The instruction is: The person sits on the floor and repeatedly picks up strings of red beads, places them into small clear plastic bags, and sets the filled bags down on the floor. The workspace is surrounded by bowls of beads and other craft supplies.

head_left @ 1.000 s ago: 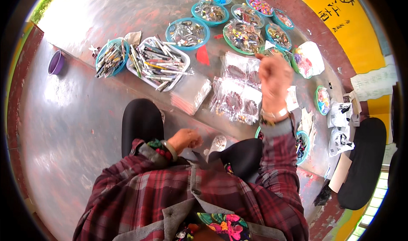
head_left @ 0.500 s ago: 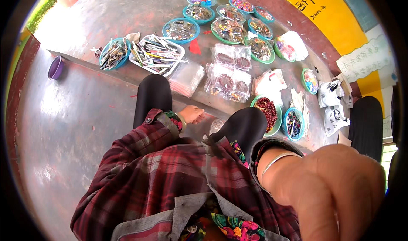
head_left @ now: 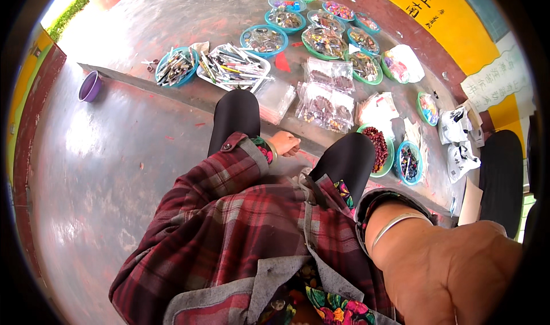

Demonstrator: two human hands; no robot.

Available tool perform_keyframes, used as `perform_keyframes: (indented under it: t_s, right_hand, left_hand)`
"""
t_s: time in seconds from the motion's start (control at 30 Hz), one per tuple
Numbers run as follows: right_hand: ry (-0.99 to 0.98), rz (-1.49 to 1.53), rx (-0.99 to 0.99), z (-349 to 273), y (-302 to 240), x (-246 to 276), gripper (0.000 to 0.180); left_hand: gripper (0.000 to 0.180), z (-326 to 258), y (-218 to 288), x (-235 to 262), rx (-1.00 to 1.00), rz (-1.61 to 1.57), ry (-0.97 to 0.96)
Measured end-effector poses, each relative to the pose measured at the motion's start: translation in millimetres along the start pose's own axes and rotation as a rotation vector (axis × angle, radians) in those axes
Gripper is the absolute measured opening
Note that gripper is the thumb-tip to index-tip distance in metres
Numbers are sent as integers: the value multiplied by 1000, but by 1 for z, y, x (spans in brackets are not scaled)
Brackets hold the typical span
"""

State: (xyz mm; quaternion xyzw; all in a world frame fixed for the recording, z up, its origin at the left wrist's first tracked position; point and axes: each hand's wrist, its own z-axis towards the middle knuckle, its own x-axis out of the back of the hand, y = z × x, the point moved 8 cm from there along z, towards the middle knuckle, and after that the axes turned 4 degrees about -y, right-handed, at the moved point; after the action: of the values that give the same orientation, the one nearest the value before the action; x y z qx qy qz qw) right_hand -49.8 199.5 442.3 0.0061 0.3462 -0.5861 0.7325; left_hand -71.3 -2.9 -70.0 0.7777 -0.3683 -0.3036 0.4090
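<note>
- Two hands: left hand [head_left: 285,143] curled loosely between the knees, beside the ledge edge, whatever it pinches too small to tell
- One right hand [head_left: 458,267] close to the lens, fingers cut off, grip cannot be told
- Roughly a dozen teal bowls [head_left: 263,40] of beads, contents blurred
- One purple cup [head_left: 90,86] on the floor

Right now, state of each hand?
Left hand: loosely curled between the knees; whether it holds anything cannot be told.
Right hand: close to the camera, back showing, fingers out of view; cannot tell.
</note>
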Motion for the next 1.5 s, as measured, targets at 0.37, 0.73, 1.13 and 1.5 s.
perform_keyframes:
  t_s: [0.37, 0.73, 1.13, 1.5]
  right_hand:
    - [89, -120, 76, 0, -3, 19, 19]
    - [79, -164, 109, -11, -15, 19, 18]
    - [101, -156, 76, -19, -21, 23, 19]
    - [34, -310, 219, -28, -30, 16, 12]
  left_hand:
    - [32, 1, -9, 2, 18, -29, -21]
    - [34, -2, -6, -5, 14, 90, -26]
    - [36, 1, -6, 0, -22, 122, -43]
    - [36, -8, 2, 0, 3, 167, -2]
